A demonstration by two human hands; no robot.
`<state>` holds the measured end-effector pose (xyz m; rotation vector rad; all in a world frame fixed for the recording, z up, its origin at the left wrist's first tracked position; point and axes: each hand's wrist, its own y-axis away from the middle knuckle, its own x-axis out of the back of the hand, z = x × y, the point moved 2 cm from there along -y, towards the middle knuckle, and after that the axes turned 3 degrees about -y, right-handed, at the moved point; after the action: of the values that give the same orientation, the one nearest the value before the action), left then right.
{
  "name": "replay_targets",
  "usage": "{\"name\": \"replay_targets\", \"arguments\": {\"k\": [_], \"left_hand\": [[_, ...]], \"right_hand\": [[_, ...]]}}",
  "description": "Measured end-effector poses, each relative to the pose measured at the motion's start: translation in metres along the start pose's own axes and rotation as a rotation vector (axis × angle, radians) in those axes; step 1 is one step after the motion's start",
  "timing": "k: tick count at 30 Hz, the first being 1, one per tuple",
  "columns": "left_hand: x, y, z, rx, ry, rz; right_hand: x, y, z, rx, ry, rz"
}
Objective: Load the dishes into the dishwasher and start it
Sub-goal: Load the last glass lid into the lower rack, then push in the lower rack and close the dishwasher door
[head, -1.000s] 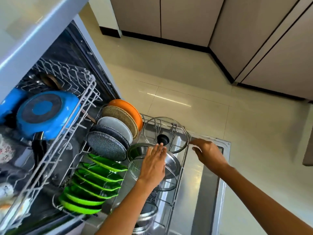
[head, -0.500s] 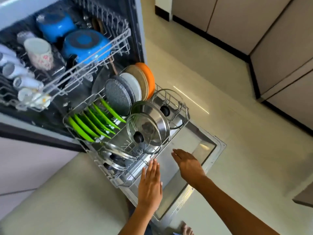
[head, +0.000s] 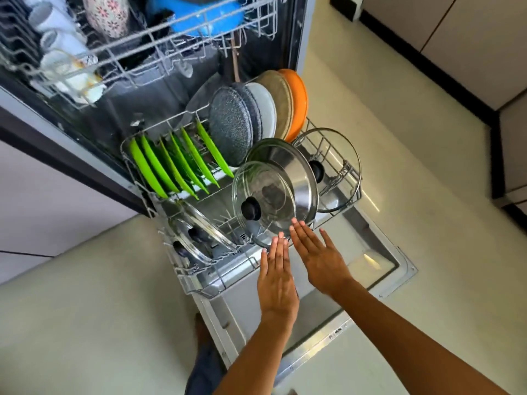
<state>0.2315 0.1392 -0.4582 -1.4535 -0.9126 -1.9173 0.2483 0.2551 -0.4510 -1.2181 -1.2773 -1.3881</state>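
Lower rack (head: 199, 283) pulled out over the open dishwasher door (head: 382, 260); green plates (head: 171, 169) at its left, dark, grey and orange plates (head: 256, 115) behind, glass lids (head: 265, 195) at its front. Left hand (head: 278, 283) and right hand (head: 319, 258), fingers straight, holding nothing, at the rack's front edge beside the nearest lid. Upper rack (head: 137, 52) above holds cups and a blue pan (head: 205, 18).

The upper rack (head: 137, 57) and its blue pan (head: 205, 17) are cut off at twelve o'clock — cups (head: 54, 44) at ten o'clock blur; both forearms leave at six.
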Motion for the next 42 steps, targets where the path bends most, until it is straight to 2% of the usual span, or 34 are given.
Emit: {"name": "replay_targets", "arguments": {"k": [2, 4, 6, 8, 12, 15, 16, 20, 25, 38, 42], "left_hand": [[0.001, 0.0, -0.002, -0.003, -0.031, -0.045], [0.003, -0.004, -0.005, -0.019, -0.107, 0.011], [0.001, -0.01, -0.008, -0.006, -0.059, 0.102], [0.005, -0.02, -0.013, 0.018, 0.022, 0.113], [0.018, -0.047, -0.033, 0.033, -0.042, 0.14], [0.035, -0.078, -0.051, 0.097, -0.054, -0.009], [0.039, -0.086, -0.059, 0.104, -0.103, 0.001], [0.053, -0.125, -0.079, 0.129, -0.282, -0.156], [0.067, -0.167, -0.109, 0.142, -0.282, -0.177], [0.105, -0.288, -0.202, 0.103, -0.275, -0.157], [0.107, -0.304, -0.219, 0.062, -0.278, -0.151]], "right_hand": [[-0.001, -0.002, 0.001, 0.016, 0.007, -0.016], [-0.001, -0.006, 0.002, 0.036, 0.02, -0.026], [0.0, -0.014, 0.001, 0.046, 0.041, -0.012], [0.002, -0.026, -0.001, 0.055, 0.063, -0.005], [0.009, -0.061, -0.009, 0.014, 0.078, -0.069], [0.017, -0.093, -0.013, 0.071, 0.129, -0.108], [0.02, -0.105, -0.013, 0.076, 0.118, -0.124], [0.03, -0.151, -0.017, 0.067, 0.082, -0.149], [0.038, -0.205, -0.024, 0.041, 0.093, -0.206], [0.062, -0.359, -0.04, 0.024, 0.058, -0.195], [0.062, -0.381, -0.043, 0.027, 0.052, -0.178]]}}
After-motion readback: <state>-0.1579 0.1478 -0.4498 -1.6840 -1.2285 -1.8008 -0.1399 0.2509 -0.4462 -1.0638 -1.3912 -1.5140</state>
